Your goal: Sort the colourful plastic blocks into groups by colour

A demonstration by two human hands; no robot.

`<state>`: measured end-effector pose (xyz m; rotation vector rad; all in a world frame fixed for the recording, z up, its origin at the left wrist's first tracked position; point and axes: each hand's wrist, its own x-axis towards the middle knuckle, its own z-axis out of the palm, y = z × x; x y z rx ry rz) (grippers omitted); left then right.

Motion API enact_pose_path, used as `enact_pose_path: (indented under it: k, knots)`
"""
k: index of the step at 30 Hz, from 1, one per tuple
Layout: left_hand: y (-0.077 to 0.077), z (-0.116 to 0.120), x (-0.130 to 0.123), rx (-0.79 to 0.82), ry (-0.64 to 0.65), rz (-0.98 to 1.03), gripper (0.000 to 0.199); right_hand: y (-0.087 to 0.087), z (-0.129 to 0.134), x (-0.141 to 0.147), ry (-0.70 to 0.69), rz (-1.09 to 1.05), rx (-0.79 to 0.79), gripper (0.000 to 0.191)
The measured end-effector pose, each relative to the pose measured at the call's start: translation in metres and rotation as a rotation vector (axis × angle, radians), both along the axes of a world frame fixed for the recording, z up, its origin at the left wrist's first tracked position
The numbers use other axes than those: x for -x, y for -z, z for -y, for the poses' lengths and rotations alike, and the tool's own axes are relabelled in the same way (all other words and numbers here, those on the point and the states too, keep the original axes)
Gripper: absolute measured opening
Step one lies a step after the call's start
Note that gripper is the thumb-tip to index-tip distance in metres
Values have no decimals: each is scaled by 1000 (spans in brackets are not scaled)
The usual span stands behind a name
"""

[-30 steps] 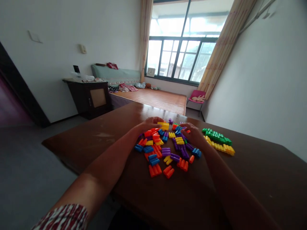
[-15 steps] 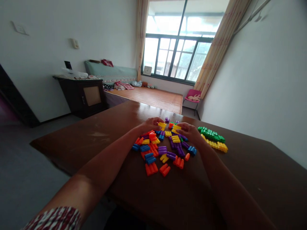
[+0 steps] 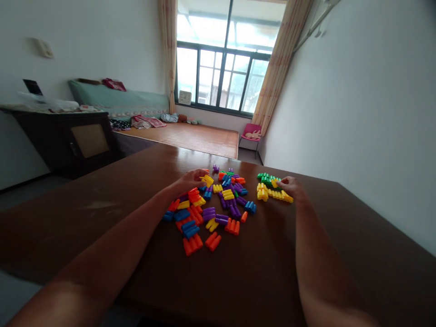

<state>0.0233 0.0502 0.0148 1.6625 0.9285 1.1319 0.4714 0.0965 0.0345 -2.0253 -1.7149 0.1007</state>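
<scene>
Several plastic pieces in orange, blue, purple and yellow lie in a loose pile on the brown table [image 3: 259, 263]. At the pile's back left, my left hand [image 3: 191, 179] is closed on a yellow piece [image 3: 207, 181]. To the right of the pile, my right hand [image 3: 289, 185] pinches a small yellow piece [image 3: 275, 183] over a row of green pieces [image 3: 265, 176]. In front of that row lies a row of yellow pieces [image 3: 279, 195], with more yellow pieces [image 3: 262, 191] at its left end.
Beyond the table stands a low bed [image 3: 190, 136] with clothes and toys on it. A dark cabinet [image 3: 61, 136] is at the left. A pink chair [image 3: 251, 131] holding a soft toy stands by the window wall.
My right hand has moved right, from the pile to the green and yellow rows. More yellow pieces now sit at the yellow row's left end. The view has turned right.
</scene>
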Motion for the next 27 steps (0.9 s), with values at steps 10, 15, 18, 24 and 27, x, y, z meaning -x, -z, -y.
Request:
enact_pose_path:
  k: [10,15,18,24,27]
  knots:
    - [-9,12,-9,28,45,-20,49,17,4,25,34,206,141,43]
    - [-3,7,-6,-5,64,-48,50,14,6,25,6,192,153,45]
    - [2,1,-3,-22,68,-74,51,9,7,18,37,201,170,43]
    - [0,3,-12,-28,137,-52,50,-12,8,31,-102,44,-99,31]
    - [-8,14,-25,-29,142,-62,51,-26,18,80,-492,-228,-158,34]
